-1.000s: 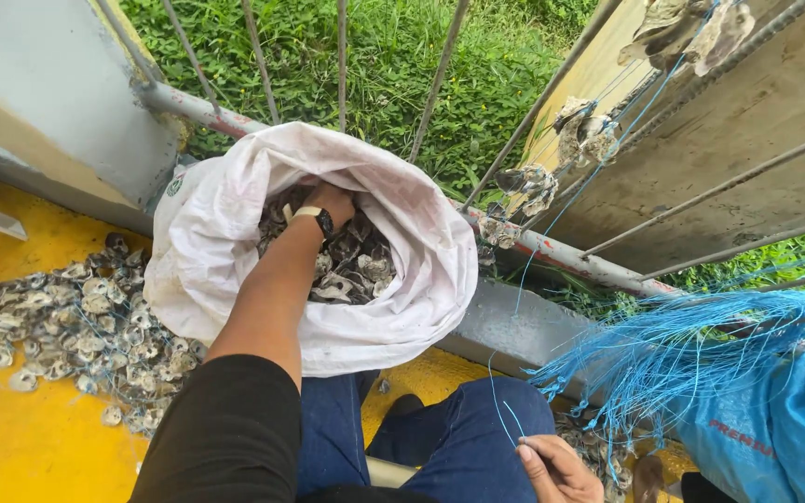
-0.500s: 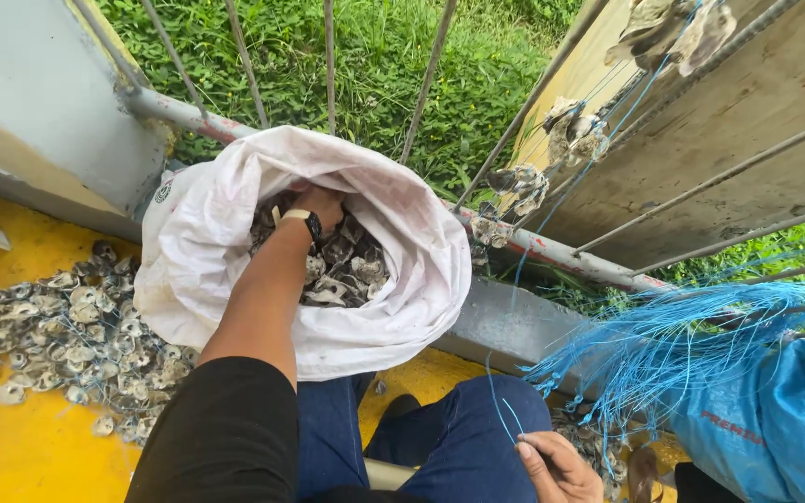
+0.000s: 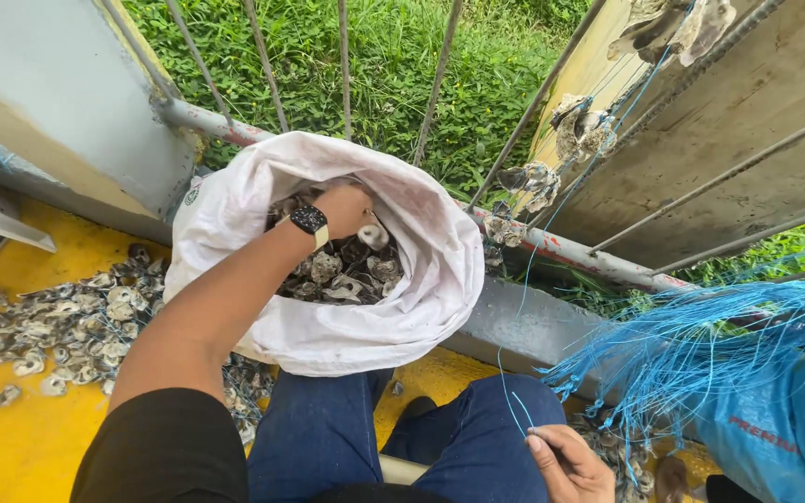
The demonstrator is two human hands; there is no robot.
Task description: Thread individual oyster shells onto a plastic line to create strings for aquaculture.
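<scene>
Oyster shells (image 3: 347, 270), grey and rough, fill a white woven sack (image 3: 421, 279) that stands open-mouthed on the yellow floor (image 3: 20, 438), leaning against a grey concrete kerb (image 3: 524, 326).

Left hand (image 3: 345, 207): reached into the sack mouth, resting on top of the shells; black wristwatch (image 3: 309, 220) on the wrist. Fingers curl downward among the shells, so whether they close on one cannot be told.

Right hand (image 3: 566, 464): low at the frame's bottom edge, thumb and forefinger pinched on a thin blue string (image 3: 512, 391). Lower part of the hand is cut off.

Surface: yellow painted floor, worn. A loose heap of shells (image 3: 67, 326) lies to the left of the sack, touching its base.

Surroundings: grey metal railing (image 3: 347, 65) of thin upright bars behind the sack, green grass (image 3: 393, 56) beyond. A rusted pipe (image 3: 570, 251) runs along the kerb. Tilted board (image 3: 729, 140) at right, with shell clusters (image 3: 579, 130) hung on blue line against it. Bundle of blue strings (image 3: 701, 345) fans out at right above a blue sack (image 3: 794, 428), partly out of frame.

Person: black sleeve, blue trousers (image 3: 328, 438), seated.

Hidden: sack's lower half behind the forearm and knees; a grey object at far left is cropped and unidentifiable.
</scene>
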